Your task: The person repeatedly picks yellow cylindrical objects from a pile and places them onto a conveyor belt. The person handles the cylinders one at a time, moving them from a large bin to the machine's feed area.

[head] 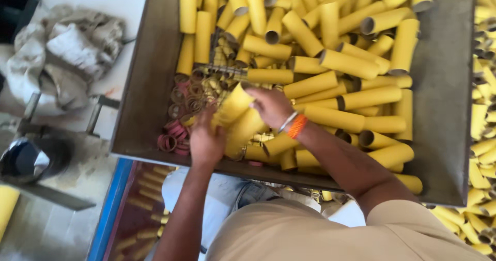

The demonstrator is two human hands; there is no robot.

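You're handling matt yellow cardboard tubes [336, 64] in a dull grey metal tray [443, 111] — crumpled rough cloth [67, 54] lies beside it.

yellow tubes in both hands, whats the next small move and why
Probably lift the gripped yellow tubes a little up out of the pile. The left hand and right hand are both closed around them, while loose tubes lie crowded all around in the grey tray, with small rings just beside the left hand.

You have no packages, labels, signs or screens in front of you here, none anywhere in this view.
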